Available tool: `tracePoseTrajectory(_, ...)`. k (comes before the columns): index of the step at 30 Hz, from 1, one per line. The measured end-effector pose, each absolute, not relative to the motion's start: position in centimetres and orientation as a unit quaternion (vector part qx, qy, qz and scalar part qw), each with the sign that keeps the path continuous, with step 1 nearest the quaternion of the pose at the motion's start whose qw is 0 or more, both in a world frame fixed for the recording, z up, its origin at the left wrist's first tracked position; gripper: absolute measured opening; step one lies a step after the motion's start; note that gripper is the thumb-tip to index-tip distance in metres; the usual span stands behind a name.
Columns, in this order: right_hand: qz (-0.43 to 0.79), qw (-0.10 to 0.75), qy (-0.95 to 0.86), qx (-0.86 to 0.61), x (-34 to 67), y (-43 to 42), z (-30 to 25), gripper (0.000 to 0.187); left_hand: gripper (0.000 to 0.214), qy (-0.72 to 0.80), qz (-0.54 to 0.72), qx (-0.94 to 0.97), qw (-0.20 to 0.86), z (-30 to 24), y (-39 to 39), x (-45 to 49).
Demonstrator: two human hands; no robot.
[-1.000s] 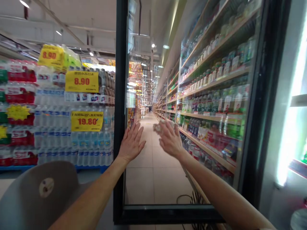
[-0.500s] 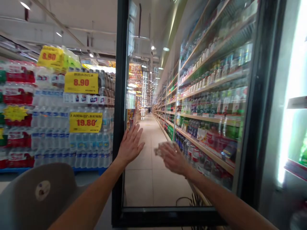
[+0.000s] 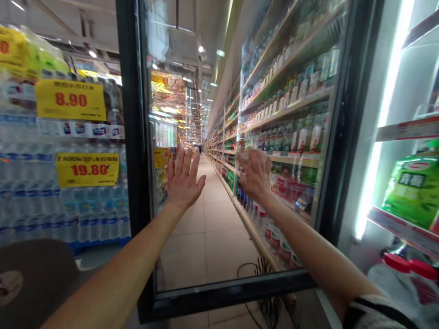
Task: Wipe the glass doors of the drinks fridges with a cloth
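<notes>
A glass door (image 3: pixel 185 260) in a black frame stands open in front of me, its pane showing a long aisle and shelves of drinks. My left hand (image 3: pixel 185 180) lies flat on the glass near the left side of the frame, fingers spread and nothing in it. To its right, at about the same height, my right hand (image 3: pixel 258 176) presses a crumpled pale cloth (image 3: pixel 243 156) to the pane. Motion blurs the cloth and those fingertips, so whether it is fabric or tissue paper is unclear.
Stacked packs of bottled water (image 3: pixel 96 226) with yellow price signs (image 3: pixel 87 170) are on the left. A grey rounded seat-like shape (image 3: pixel 37 260) is low left. At right, a lit fridge holds green pouches (image 3: pixel 414 187) and red-capped bottles (image 3: pixel 396 262). Black cables (image 3: pixel 267 292) lie below the door.
Both hands have risen on the glass, the right one further, with the cloth. My view has turned right, showing more of the fridge interior.
</notes>
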State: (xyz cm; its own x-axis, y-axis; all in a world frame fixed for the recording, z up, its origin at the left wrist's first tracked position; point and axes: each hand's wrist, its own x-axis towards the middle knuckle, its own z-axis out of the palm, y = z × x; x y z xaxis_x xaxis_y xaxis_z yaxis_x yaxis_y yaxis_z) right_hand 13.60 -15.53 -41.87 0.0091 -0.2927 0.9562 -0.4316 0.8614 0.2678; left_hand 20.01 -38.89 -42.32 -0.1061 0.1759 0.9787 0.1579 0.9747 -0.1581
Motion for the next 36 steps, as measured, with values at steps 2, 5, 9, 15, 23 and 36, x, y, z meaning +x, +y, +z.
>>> tracePoseTrajectory(2,0.143,0.670,-0.714,0.143,12.3,-11.9,-38.8,0.051,0.062,-0.745,0.010,-0.105,0.659,-42.2,-38.9,20.0)
tracePoseTrajectory(5,0.262,0.649,-0.714,0.007,11.2,-9.0,-36.2,0.054,0.062,-0.744,0.026,-0.097,0.661,-42.4,-39.0,20.2)
tracePoseTrajectory(9,0.195,0.668,-0.707,0.126,12.7,-12.8,-38.2,0.052,0.062,-0.727,0.063,-0.090,0.677,-42.6,-39.1,20.1)
tracePoseTrajectory(15,0.072,0.651,-0.702,0.279,13.3,-13.6,-39.6,0.045,0.061,-0.724,0.072,-0.084,0.681,-42.5,-39.2,20.0)
tracePoseTrajectory(23,0.309,0.668,-0.677,0.000,9.7,-3.6,-34.9,0.057,0.066,-0.714,0.062,-0.098,0.690,-42.5,-38.9,20.3)
tracePoseTrajectory(36,0.246,0.666,-0.704,0.031,10.4,-4.6,-37.0,0.054,0.069,-0.700,0.062,-0.107,0.703,-42.5,-39.0,20.2)
